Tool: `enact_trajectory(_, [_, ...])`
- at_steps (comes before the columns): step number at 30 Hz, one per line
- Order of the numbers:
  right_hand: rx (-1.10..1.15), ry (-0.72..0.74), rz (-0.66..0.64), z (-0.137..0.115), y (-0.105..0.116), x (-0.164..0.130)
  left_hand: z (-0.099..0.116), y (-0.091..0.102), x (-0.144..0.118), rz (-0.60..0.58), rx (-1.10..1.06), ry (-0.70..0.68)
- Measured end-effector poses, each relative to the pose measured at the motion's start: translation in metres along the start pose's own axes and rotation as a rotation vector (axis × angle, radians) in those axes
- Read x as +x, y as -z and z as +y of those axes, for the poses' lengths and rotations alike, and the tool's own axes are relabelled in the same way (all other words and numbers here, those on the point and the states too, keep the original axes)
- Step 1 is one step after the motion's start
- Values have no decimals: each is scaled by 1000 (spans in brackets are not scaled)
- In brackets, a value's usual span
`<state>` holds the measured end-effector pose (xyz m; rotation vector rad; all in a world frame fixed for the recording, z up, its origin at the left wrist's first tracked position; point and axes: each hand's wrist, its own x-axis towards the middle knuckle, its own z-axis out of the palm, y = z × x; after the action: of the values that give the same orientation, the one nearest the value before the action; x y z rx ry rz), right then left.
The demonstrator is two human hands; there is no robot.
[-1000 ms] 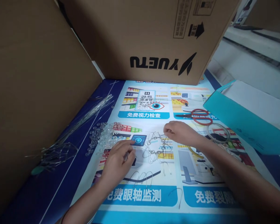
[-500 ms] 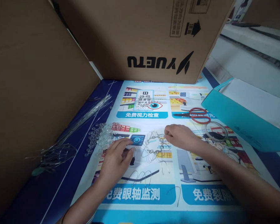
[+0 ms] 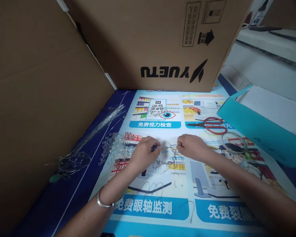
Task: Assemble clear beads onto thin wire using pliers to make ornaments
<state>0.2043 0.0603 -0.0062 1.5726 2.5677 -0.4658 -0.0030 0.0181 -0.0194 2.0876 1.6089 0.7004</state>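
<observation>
A small looped wire piece strung with clear beads (image 3: 168, 159) lies on a printed poster (image 3: 162, 197) in the middle of the table. My left hand (image 3: 144, 153) pinches its left edge with fingertips closed. My right hand (image 3: 191, 146) pinches its right top edge. A silver bangle sits on my left wrist. Just left of my left hand lies a heap of clear beads (image 3: 115, 149). Loose bent wire bits (image 3: 153, 187) lie on the poster below the piece.
A bundle of thin wires (image 3: 88, 138) lies along the left cardboard wall (image 3: 39, 98). A big carton (image 3: 162, 42) stands at the back. Red-handled scissors (image 3: 212, 125), a wire coil (image 3: 233, 141) and a teal paper bag (image 3: 256, 131) lie to the right.
My left hand has moved up and right from beside the bead heap to the wire piece and closed on its edge. The right hand has stayed on the piece.
</observation>
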Motion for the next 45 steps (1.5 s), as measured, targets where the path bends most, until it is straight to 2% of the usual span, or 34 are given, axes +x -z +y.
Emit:
enact_trajectory(5, [14,5,3,-1,-1,1,-6,-7,-1,-18,-65,5])
enact_trajectory(10, [38,9,5,-3,0,0,-10,-5,-4,-29,-176,18])
enact_trajectory(16, [136,17,-6,-2,2,0,-11,3,-8,-102,-344,131])
enact_trajectory(23, [454,54,34,0,3,-3,-9,10,-8,-165,-690,288])
enact_trajectory(30, [711,42,15,5,-1,-4,-3,8,-12,-250,-1131,391])
enact_trajectory(37, [1218,-52,-71,-5,4,-11,6,11,-13,-199,-1245,440])
enact_trajectory(45, [1674,-175,-117,-13,-7,-27,25,16,-19,-159,-1298,438])
